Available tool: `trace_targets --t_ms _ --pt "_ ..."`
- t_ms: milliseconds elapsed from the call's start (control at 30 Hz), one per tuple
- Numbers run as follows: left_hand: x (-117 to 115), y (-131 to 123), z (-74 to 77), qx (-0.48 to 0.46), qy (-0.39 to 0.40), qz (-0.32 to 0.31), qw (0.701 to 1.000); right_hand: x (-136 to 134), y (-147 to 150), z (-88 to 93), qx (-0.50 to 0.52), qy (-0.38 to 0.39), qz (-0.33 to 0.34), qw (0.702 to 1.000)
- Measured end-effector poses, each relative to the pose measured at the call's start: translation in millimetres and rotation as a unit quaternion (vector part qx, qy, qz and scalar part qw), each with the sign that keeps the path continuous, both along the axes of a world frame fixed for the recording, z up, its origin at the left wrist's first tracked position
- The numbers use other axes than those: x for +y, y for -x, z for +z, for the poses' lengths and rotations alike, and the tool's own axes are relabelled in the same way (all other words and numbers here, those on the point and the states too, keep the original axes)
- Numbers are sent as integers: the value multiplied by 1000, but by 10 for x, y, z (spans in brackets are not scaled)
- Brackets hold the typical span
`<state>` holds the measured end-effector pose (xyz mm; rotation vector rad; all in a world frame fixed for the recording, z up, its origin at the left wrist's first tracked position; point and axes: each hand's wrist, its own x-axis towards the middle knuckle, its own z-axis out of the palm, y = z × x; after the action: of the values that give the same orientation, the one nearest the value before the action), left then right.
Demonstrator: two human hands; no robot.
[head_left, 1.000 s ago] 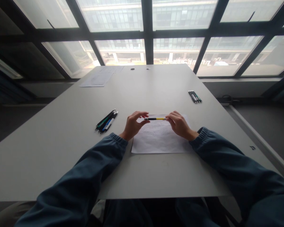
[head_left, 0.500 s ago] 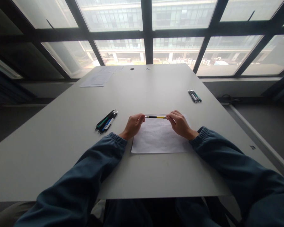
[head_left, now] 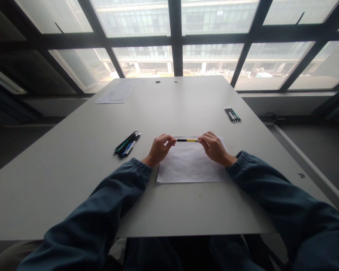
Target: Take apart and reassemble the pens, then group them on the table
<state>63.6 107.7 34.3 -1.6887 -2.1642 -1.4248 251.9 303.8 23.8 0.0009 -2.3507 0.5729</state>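
A yellow-and-black pen (head_left: 188,140) is held level above the far part of a white sheet of paper (head_left: 192,169). My left hand (head_left: 159,148) pinches its black end between thumb and fingertips, which hide the very tip. At the yellow end, my right hand (head_left: 214,148) is closed on the pen with thumb and fingers. Left of my left hand lies a loose bundle of several pens (head_left: 127,145), black, green, blue and white.
Toward the right edge of the white table (head_left: 73,180), several dark pens (head_left: 232,114) lie side by side. More printed papers (head_left: 114,94) rest at the far left. A small dark object (head_left: 301,175) lies near the right edge. Large windows stand beyond the table.
My left fingers have slid a little to the right and extended into a fingertip pinch on the black end. My right hand and the pen stay about where they were.
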Motion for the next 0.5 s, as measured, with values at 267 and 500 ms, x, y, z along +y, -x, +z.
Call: trace_targets --t_ms 267,500 --pt "22 33 -28 55 -52 -3 997 5 -4 -7 -10 1 -4 1000" --pt "12 11 18 78 -75 -22 994 10 8 -26 -18 6 -3 1000"
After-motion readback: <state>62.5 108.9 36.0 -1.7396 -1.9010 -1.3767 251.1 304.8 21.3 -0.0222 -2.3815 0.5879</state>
